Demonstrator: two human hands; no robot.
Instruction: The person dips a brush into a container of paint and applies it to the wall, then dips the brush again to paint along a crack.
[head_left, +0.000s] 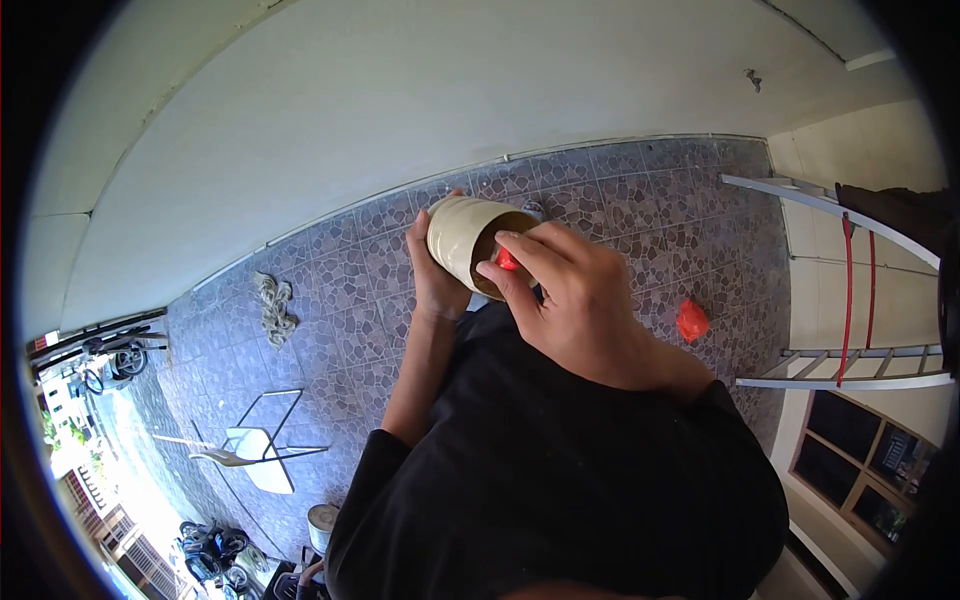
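A cream, ribbed cylindrical container [458,238] is tilted in front of my chest, its open mouth facing right and toward me. My left hand [440,288] is wrapped round the container's far-left side, with some fingers hidden behind it. At the mouth, my right hand [580,295] pinches a small red object [507,259] between thumb and fingers. Most of that object is covered, so its kind cannot be made out. The inside of the container looks brownish and is partly blocked by my right hand.
A red plastic bag [691,320] lies on the tiled floor [640,215] to the right. Beyond it stands a ladder [870,382]. At left are a crumpled cloth [275,308], a folding chair [265,458] and a round can [322,520]. A pale wall [400,110] runs ahead.
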